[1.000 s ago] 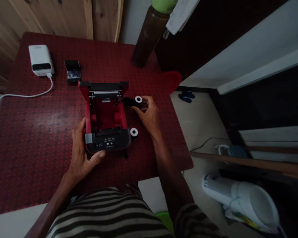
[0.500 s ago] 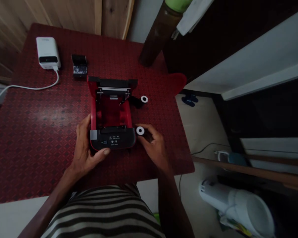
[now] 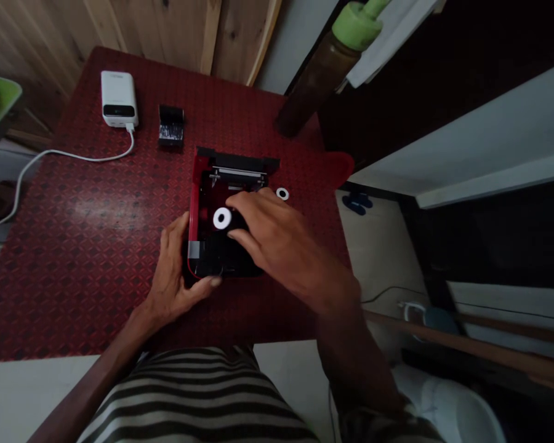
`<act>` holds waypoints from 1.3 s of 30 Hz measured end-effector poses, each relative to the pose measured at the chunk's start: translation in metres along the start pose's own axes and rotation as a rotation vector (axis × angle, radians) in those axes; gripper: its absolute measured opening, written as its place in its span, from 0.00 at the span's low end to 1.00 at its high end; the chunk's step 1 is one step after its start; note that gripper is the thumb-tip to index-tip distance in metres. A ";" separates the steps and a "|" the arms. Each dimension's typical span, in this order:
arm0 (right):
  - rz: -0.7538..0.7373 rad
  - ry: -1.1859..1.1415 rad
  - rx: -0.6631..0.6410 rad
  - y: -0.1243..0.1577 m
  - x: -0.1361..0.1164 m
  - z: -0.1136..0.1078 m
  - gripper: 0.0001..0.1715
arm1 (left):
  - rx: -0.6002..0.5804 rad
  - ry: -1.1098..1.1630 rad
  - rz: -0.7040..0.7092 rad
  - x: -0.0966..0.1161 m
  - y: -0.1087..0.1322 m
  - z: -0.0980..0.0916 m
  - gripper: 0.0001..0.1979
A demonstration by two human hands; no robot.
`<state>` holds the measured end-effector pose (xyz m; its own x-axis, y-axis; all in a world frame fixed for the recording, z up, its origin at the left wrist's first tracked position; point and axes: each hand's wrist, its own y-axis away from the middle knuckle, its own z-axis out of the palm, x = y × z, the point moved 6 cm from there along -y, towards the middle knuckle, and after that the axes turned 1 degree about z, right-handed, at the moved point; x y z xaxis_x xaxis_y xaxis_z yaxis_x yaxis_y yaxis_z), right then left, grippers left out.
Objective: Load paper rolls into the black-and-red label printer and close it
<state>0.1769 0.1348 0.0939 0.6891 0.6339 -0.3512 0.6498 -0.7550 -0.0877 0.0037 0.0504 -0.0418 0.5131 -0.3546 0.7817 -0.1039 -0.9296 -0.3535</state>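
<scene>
A red and black label printer (image 3: 226, 261) sits on the table with its lid up and its inner bay exposed. My left hand (image 3: 170, 280) grips its front left corner, fingers along the side and thumb across the front edge. Over the bay, my right hand (image 3: 277, 237) pinches a small dark roll with a white ring-shaped end (image 3: 222, 218). That hand hides the printer's right side and part of the bay. Another roll with a white ring end (image 3: 282, 194) lies just right of the printer, partly behind my knuckles.
A white power bank (image 3: 119, 98) with a plugged-in white cable (image 3: 74, 155) stands at the back left. Near it lies a curled black strip (image 3: 171, 126). A tall dark bottle with a green cap (image 3: 321, 77) stands at the back right of the red patterned table (image 3: 111, 264).
My right hand has carried the dark roll from beside the printer's right side to over its open bay. My left hand keeps its hold. The camera view has shifted somewhat.
</scene>
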 end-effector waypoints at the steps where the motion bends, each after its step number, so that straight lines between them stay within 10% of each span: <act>1: 0.008 0.061 -0.061 -0.009 -0.004 0.010 0.14 | 0.004 0.005 0.006 0.001 0.000 0.001 0.57; 11: 0.096 0.227 -0.301 -0.041 0.008 0.048 0.20 | 0.018 0.036 -0.015 0.002 0.001 0.004 0.56; 21: 0.102 0.175 -0.221 -0.045 0.020 0.066 0.19 | 0.007 -0.005 -0.002 0.002 -0.001 0.001 0.60; 32: -0.120 -0.220 -0.106 -0.007 0.015 0.029 0.26 | -0.014 0.207 -0.115 0.000 0.001 -0.010 0.50; 39: -0.095 -0.119 0.002 -0.002 0.009 0.027 0.13 | 0.279 0.355 -0.217 0.004 -0.076 -0.044 0.37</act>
<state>0.1726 0.1377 0.0656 0.5818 0.6783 -0.4489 0.7096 -0.6930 -0.1274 -0.0235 0.1156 0.0107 0.1714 -0.2136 0.9618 0.2299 -0.9406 -0.2499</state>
